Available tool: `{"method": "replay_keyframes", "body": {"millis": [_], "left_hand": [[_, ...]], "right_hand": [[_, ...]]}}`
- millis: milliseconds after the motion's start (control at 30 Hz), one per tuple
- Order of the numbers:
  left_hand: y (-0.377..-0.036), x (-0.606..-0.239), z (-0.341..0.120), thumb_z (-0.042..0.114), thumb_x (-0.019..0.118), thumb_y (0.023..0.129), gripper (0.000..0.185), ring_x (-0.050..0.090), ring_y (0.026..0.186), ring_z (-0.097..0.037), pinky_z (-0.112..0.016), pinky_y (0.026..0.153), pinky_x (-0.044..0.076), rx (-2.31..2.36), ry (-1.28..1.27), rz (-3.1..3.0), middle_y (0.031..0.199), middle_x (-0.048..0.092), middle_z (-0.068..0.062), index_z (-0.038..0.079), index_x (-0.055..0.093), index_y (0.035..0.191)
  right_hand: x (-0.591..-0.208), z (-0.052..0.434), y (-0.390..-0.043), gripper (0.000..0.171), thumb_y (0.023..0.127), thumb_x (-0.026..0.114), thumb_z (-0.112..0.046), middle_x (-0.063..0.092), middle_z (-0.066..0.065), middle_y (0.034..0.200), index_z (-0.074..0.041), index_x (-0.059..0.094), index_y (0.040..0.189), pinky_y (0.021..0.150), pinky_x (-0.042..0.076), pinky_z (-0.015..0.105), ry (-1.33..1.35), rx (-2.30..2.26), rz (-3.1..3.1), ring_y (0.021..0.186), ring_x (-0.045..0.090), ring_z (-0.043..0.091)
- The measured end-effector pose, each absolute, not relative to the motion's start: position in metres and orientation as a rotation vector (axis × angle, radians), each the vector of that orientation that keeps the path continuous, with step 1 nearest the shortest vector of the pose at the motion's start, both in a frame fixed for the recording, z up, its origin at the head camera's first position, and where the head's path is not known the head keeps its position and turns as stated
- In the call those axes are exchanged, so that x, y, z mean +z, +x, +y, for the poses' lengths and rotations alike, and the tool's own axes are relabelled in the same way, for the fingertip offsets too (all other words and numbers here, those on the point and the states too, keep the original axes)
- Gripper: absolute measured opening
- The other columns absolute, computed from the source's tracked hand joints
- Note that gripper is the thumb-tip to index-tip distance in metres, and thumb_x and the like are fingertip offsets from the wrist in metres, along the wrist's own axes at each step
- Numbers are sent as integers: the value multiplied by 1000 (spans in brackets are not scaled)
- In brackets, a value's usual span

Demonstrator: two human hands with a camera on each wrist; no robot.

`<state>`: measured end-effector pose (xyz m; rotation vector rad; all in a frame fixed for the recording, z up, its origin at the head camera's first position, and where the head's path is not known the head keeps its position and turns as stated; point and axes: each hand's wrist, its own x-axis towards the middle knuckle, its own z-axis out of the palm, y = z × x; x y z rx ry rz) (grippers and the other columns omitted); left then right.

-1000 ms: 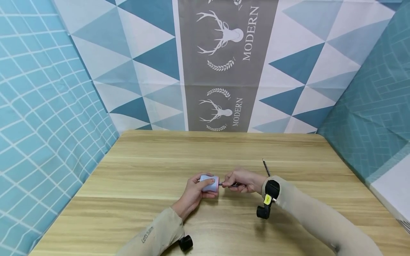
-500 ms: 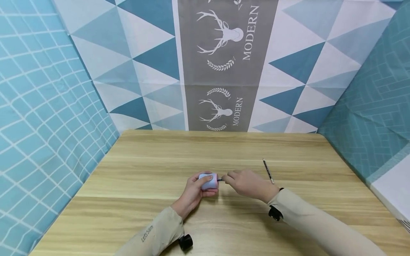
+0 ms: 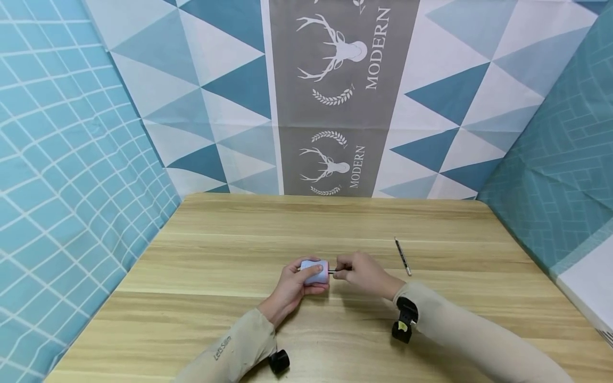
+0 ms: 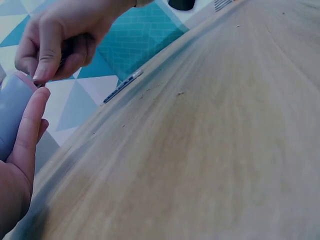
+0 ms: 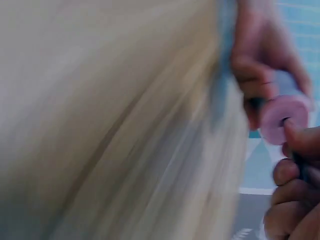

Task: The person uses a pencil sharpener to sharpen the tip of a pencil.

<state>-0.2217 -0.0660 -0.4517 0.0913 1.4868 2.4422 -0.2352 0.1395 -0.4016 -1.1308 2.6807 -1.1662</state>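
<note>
My left hand (image 3: 291,284) grips a small light-blue pencil sharpener (image 3: 317,278), its thumb across the barrel and its other fingers behind. The sharpener lies sideways, with its pink end (image 5: 273,122) facing the right hand. From the hole in that end juts a dark pencil (image 3: 332,272), pinched between thumb and fingers of my right hand (image 3: 366,275). Most of this pencil is hidden by the right hand's curled fingers. In the left wrist view the right fingertips are right at the sharpener's pink rim.
A second dark pencil (image 3: 403,257) with a pale end lies on the wooden table (image 3: 230,239), just beyond the right hand. A few small specks (image 4: 180,92) dot the tabletop. Patterned cloths hang behind and at both sides.
The right hand has rolled over and back at the wrist while pinching the pencil. The left hand and the sharpener have barely moved. The second pencil shows fully now, uncovered by the right arm.
</note>
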Motion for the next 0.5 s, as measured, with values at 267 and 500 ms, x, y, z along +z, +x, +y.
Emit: {"method": "replay_keyframes", "body": {"millis": [267,500], "left_hand": [[-220,-450,-65,0,67,88,49,71,60,-25,-32,58,63,2360,172,1565,89,66,-17,-19,47,128],[-221,-449,-65,3,66,90,44,71,62,-25,-32,59,63,2350,143,1565,91,65,-18,-15,51,127]], "right_hand": [[-400,148,-240,21,89,64,-8,43,-4,52,-11,54,71,35,17,14,-199,-1528,1865,41,26,3],[-398,153,-236,9,90,70,-11,54,-1,64,-5,64,88,42,31,20,-608,-1368,2241,52,42,9]]}}
